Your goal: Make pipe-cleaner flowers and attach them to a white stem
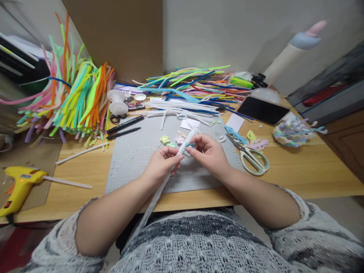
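Note:
My left hand (160, 165) pinches a long white fuzzy band (195, 129), wrapped in white material at its upper end, with its lower end trailing toward my lap. My right hand (212, 153) is closed at the same band, its thumb and forefinger on a small blue fuzzy piece (189, 145) lying against the wrapped part. Just beyond my hands, a yellow-green flower (164, 140) and a pink flower (179, 140) rest on the grey cutting mat (122, 163). Fingers partly hide the blue piece's shape.
Scissors (254, 160) lie right of the mat, near blue, yellow and pink twisted pieces. Behind are a phone (263, 110) and heaped coloured pipe cleaners (187, 85). Leftward stand bundled pipe cleaners (85, 98), two black pens (125, 132) and a yellow glue gun (21, 184).

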Demonstrator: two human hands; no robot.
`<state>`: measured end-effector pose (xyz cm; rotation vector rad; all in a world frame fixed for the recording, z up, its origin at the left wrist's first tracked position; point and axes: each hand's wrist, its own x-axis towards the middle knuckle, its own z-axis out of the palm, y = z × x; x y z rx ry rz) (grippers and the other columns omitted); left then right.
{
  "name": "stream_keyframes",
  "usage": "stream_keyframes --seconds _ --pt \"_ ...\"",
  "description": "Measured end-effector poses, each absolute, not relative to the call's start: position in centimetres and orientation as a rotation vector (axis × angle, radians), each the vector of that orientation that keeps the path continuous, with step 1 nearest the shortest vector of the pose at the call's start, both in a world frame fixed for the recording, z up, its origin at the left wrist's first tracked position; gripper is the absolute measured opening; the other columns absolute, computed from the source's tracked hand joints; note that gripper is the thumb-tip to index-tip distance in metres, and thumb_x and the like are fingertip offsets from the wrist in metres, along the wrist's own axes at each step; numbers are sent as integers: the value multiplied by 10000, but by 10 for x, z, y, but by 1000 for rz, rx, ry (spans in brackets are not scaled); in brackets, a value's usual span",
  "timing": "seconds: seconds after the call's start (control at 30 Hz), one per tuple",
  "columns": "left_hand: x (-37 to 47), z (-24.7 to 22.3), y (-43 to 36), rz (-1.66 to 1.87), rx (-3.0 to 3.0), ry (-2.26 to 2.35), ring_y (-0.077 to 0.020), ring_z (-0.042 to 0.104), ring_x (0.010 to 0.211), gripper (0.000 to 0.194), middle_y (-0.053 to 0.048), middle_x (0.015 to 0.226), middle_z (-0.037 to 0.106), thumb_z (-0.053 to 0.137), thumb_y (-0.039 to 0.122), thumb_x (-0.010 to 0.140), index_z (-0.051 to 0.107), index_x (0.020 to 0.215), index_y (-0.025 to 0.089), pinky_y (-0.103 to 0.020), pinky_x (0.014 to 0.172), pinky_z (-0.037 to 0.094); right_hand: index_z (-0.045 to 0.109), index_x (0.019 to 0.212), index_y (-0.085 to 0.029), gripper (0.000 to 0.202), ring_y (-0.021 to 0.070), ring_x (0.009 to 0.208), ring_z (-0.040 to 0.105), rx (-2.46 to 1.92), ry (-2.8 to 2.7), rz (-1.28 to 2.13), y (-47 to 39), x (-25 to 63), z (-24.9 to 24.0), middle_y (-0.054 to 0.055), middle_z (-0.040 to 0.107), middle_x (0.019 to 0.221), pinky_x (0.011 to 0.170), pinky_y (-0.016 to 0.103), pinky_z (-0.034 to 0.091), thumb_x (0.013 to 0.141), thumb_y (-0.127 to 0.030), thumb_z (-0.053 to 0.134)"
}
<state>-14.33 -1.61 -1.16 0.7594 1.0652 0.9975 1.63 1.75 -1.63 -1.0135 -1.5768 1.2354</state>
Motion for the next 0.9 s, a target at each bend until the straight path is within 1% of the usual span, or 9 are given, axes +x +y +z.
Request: stream_keyframes --seconds 0.1,0.23,0.37,0.47,0.53,0.63,0.9 --pt "-142 -11 -16 996 755 1094 -75 481 446 305 42 529 539 771 295 585 542 722 148 -163 334 323 551 858 -178 190 88 594 471 -1013 -1581 1223 17 16 -17 -24 553 681 542 233 366 762 -300 661" --pt "-141 -13 -16 998 791 1124 -71 461 413 282 43 495 536 751 301 618 533 720 153 -168 339 328 555 936 -190 211 99 648 503 -996 -1602 1163 15 16 -16 -15 563 736 570 239 391 775 -289 647" --pt "-142 -18 -17 989 831 1152 -64 435 367 257 45 471 537 731 302 652 530 729 162 -177 340 324 597 947 -200 168 111 653 496 -1028 -1752 938 15 18 -14 -7 573 746 591 263 397 794 -263 627" --pt "-142 -20 -18 982 850 1164 -71 448 371 264 46 474 536 733 308 652 526 736 167 -180 341 329 619 939 -211 143 135 710 516 -1004 -1868 750 15 20 -11 12 605 790 656 293 413 799 -240 622" --pt "-142 -21 -19 980 855 1165 -77 467 389 274 45 483 536 737 310 646 522 740 168 -178 343 334 625 940 -214 136 148 755 530 -971 -1905 691 16 21 -9 22 618 818 688 303 420 805 -228 617" --pt "-141 -20 -19 975 855 1159 -80 478 403 275 46 494 535 729 316 652 518 747 167 -177 347 340 634 965 -216 157 154 784 542 -942 -1918 662 16 21 -8 26 627 829 706 306 425 809 -212 615" --pt "-140 -17 -19 971 833 1149 -75 476 408 289 46 494 532 734 326 643 520 743 160 -175 350 344 639 967 -220 152 154 760 540 -969 -1899 629 16 20 -10 23 631 823 706 313 436 818 -220 609"
